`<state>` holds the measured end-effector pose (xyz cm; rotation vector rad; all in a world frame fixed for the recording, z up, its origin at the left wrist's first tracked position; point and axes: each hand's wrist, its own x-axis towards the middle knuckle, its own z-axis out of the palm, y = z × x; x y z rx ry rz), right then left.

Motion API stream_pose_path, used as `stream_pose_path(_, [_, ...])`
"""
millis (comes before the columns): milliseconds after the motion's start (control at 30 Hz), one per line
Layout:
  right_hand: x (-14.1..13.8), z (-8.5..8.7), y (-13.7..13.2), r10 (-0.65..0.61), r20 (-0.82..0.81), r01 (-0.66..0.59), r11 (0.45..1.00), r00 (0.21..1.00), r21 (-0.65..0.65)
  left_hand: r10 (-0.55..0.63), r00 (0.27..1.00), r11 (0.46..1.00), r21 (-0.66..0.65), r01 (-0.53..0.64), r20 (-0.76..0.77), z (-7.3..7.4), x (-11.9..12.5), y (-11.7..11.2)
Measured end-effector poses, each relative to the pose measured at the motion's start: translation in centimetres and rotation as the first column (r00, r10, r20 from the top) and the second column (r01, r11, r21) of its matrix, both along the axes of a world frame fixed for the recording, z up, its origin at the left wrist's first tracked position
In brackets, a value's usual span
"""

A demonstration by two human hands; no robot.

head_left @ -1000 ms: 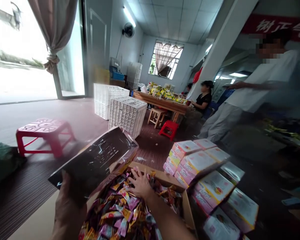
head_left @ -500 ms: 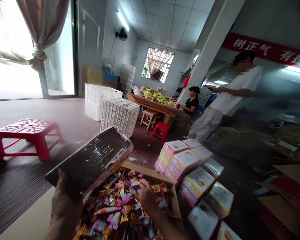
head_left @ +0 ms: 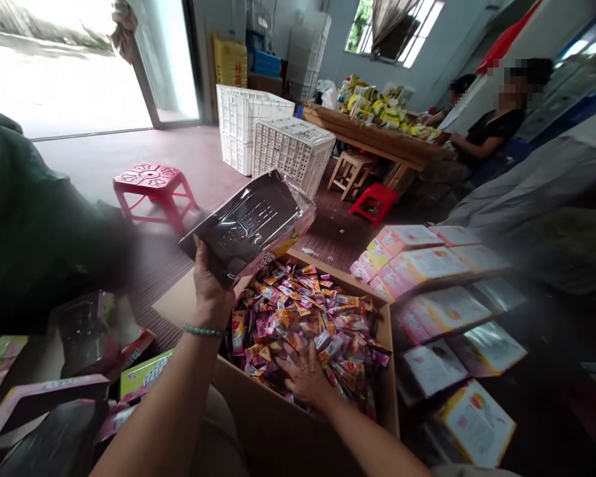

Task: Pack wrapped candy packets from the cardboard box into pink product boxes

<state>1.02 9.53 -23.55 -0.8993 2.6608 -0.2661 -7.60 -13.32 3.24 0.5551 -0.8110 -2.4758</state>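
My left hand (head_left: 209, 281) grips the near left end of a packaging box (head_left: 253, 222) with a dark, glossy plastic face and a clear film edge. The box is tilted above the far left rim of an open cardboard carton (head_left: 391, 364). Many small wrapped sachets (head_left: 291, 298), purple, pink and orange, fill the carton. On top of them lies my right hand (head_left: 305, 371), its fingers spread and touching the sachets. Nothing shows gripped in it. A beaded bracelet circles my left wrist.
Stacked pink-and-white boxes (head_left: 437, 265) stand right of the carton. At lower left lie more packaging boxes (head_left: 87, 331). Beyond are a red stool (head_left: 149, 175), white crates (head_left: 293, 149) and a wooden table (head_left: 377, 136) heaped with yellow packets. People sit at its right end.
The view has swung downward and left. My right hand has moved nearer across the sachets, with its fingers now spread. My left hand still holds the tilted packaging box.
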Motion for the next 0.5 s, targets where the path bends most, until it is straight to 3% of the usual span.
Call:
stream_pose_path(100, [0.2, -2.4, 0.6, -0.035, 0.051, 0.033, 0.999, 0.998, 0.029, -0.022, 0.998, 1.000, 0.004, 0.022, -0.053, -0.2, -0.4, 0.3])
stream_pose_path(200, [-0.4, -2.8, 0.1, -0.050, 0.059, 0.048, 0.998, 0.997, 0.040, -0.070, 0.997, 0.997, 0.018, 0.071, -0.033, -0.6, -1.1, 0.9])
stream_pose_path(400, [-0.4, 2.5, 0.5, 0.080, -0.117, -0.077, 0.997, 0.990, 0.027, -0.155, 0.986, 0.960, 0.246, 0.137, 0.059, -0.4, -0.6, 2.2])
stream_pose_path(500, [0.7, 3.4, 2.1, 0.000, -0.406, -0.007, 1.000, 0.914, -0.015, -0.121, 0.991, 0.940, 0.314, 0.134, -0.059, -0.6, 0.1, 2.2])
